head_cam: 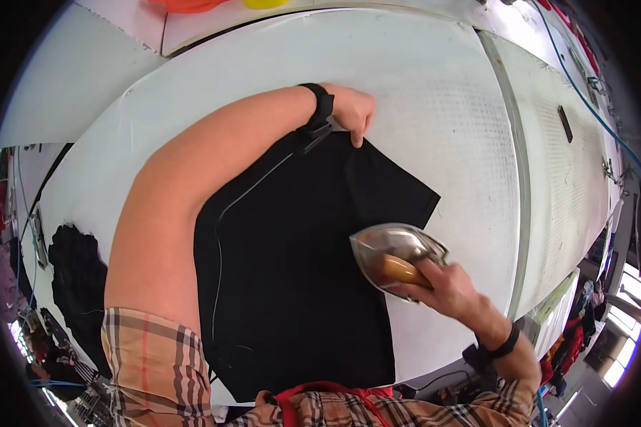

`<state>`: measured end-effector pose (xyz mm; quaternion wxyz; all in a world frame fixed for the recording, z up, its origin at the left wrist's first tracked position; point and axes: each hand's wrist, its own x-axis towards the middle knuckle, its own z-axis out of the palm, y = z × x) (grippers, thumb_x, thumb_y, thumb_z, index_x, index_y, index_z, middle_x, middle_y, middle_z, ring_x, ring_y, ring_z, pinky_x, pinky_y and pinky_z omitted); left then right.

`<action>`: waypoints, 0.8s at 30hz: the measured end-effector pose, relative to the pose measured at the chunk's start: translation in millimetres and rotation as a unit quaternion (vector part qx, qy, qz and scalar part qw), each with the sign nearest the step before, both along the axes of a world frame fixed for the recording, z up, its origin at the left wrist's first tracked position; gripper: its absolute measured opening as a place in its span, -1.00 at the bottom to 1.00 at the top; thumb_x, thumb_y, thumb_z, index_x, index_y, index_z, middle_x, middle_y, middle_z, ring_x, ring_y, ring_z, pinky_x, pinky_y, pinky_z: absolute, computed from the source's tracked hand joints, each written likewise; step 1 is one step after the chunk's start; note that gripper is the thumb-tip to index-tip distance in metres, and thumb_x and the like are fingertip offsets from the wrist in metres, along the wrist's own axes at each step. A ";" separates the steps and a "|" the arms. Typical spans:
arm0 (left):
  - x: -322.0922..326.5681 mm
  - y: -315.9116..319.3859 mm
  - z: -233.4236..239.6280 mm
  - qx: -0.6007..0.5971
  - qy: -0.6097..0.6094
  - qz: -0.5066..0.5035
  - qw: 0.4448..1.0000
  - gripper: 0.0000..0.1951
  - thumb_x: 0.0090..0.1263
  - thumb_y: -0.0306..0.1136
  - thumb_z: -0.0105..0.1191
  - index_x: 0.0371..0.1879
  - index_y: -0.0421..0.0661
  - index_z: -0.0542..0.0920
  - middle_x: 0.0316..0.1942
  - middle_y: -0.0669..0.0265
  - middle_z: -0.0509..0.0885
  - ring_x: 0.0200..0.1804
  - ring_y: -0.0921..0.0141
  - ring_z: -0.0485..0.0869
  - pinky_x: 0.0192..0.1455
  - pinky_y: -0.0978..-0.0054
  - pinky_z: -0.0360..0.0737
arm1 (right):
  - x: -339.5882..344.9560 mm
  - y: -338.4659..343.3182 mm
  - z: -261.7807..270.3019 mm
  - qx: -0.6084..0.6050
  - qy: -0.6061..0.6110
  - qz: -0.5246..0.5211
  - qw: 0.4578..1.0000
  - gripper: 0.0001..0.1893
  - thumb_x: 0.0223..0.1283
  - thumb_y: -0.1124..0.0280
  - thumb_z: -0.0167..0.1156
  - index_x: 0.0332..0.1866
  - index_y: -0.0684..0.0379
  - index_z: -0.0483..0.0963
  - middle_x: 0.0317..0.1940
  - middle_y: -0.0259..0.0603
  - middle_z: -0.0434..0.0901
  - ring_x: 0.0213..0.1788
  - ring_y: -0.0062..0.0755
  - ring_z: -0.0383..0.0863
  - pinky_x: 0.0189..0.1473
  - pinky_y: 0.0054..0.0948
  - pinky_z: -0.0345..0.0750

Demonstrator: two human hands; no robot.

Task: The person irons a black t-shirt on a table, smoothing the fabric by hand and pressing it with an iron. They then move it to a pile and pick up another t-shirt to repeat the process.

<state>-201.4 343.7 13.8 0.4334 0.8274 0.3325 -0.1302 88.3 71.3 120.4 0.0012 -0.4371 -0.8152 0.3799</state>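
A black cloth garment piece (294,256) lies spread on the white padded ironing table (432,69). My left hand (355,109) rests at its far edge, with a fingertip pressing on the cloth near the corner. In my right hand (448,288) is the wooden handle of a metal iron (395,243), whose tip points left. The iron is over the right edge of the cloth, partly over the bare table; whether its sole touches the cloth cannot be told. A pale thread or thin cord (220,240) runs down the cloth's left side.
A crumpled black cloth (77,272) lies at the table's left. Past the table's right seam, a small dark bar (565,124) lies on a second pale surface. A blue hose (582,91) crosses the upper right. Orange and yellow items (265,3) sit beyond the far edge.
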 end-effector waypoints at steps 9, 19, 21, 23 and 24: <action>-147.5 -75.2 18.4 0.321 -0.039 0.149 0.934 -0.60 0.22 0.00 0.51 -0.20 -0.09 0.82 -0.25 0.18 0.83 -0.13 0.15 0.76 -0.04 0.16 0.67 | -95.7 192.3 -30.4 0.027 0.043 -0.073 0.996 -0.64 0.52 0.12 0.33 -0.20 0.28 0.56 -0.55 -0.18 0.56 -0.47 -0.40 0.55 -0.34 -0.28 0.55; -196.6 -51.5 -6.9 0.023 -0.068 0.290 0.954 -0.73 0.25 -0.24 0.52 -0.37 -0.22 0.78 -0.44 0.28 0.78 -0.30 0.41 0.72 -0.14 0.34 0.64 | -92.7 216.1 -23.5 0.033 0.033 -0.106 0.993 -0.61 0.56 0.18 0.28 -0.27 0.36 0.52 -0.57 -0.31 0.40 -0.47 -0.56 0.35 -0.43 -0.37 0.35; -198.4 -47.5 -7.1 0.023 -0.052 0.261 0.964 -0.72 0.21 -0.19 0.51 -0.40 -0.18 0.79 -0.44 0.24 0.79 -0.30 0.33 0.75 -0.15 0.33 0.64 | -89.8 211.2 -24.6 0.037 0.036 -0.109 0.993 -0.61 0.55 0.19 0.29 -0.28 0.35 0.52 -0.57 -0.31 0.40 -0.48 -0.55 0.34 -0.43 -0.37 0.35; -187.4 -43.3 1.1 0.029 -0.052 0.250 0.967 -0.72 0.19 -0.17 0.50 -0.41 -0.15 0.80 -0.44 0.22 0.80 -0.29 0.29 0.76 -0.16 0.32 0.64 | -80.4 206.0 -27.1 0.042 0.039 -0.124 0.991 -0.62 0.55 0.20 0.29 -0.30 0.34 0.51 -0.57 -0.31 0.40 -0.49 -0.54 0.32 -0.44 -0.37 0.35; -175.6 -44.9 6.3 0.030 -0.010 0.245 0.969 -0.72 0.20 -0.19 0.50 -0.41 -0.17 0.79 -0.46 0.24 0.78 -0.32 0.33 0.74 -0.18 0.32 0.62 | -72.7 201.3 -27.9 0.048 0.035 -0.121 0.991 -0.62 0.55 0.20 0.29 -0.30 0.34 0.51 -0.57 -0.31 0.40 -0.49 -0.54 0.32 -0.44 -0.37 0.35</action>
